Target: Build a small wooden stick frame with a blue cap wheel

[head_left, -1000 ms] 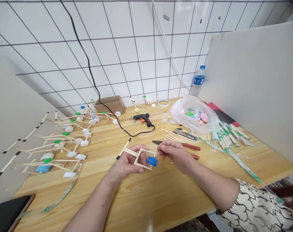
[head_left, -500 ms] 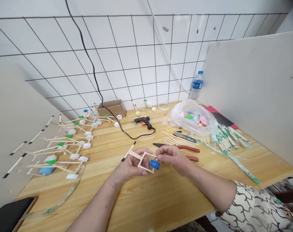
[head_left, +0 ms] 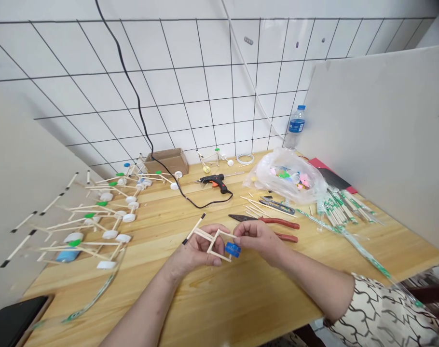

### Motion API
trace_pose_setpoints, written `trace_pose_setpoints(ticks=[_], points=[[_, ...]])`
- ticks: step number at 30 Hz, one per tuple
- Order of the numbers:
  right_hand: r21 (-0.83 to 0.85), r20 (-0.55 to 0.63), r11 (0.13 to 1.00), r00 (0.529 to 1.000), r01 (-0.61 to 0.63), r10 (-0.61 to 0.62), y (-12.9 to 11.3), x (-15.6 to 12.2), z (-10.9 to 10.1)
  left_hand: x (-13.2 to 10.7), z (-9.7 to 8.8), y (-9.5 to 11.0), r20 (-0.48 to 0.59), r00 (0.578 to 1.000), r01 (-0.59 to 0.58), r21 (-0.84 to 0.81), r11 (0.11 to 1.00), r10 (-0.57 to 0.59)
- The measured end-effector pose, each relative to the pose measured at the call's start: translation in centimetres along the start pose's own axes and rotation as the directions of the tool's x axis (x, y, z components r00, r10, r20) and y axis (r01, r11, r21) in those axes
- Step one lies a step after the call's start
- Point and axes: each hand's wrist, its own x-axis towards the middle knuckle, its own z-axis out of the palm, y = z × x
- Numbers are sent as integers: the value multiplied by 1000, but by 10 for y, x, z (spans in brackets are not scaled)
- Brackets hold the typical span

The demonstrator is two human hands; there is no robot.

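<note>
My left hand is closed around a small frame of wooden sticks held just above the wooden table. A blue bottle cap is fixed at the frame's right corner. A longer stick with a black tip juts up and left from the frame. My right hand pinches the frame's right end, just above the cap.
Red-handled pliers lie right behind my right hand. Farther back are a black glue gun with its cable, a cardboard box, a plastic bag of coloured caps, packs of chopsticks and a water bottle. Several finished stick-and-cap models lie at left.
My right hand has closed in from a small gap onto the frame's right end. The view has tilted down slightly; the frame has barely moved.
</note>
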Motion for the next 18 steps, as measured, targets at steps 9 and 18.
trace_pose_setpoints(ticks=[9,18], points=[[4,18,1000,1000,-19,19,-1,-1,1,0,0,-1,23,1000,7,-6,1000,-7],[58,-72,993,992,104,-100,0,7,-8,-5,-7,5,-46,993,-112,6,994,112]])
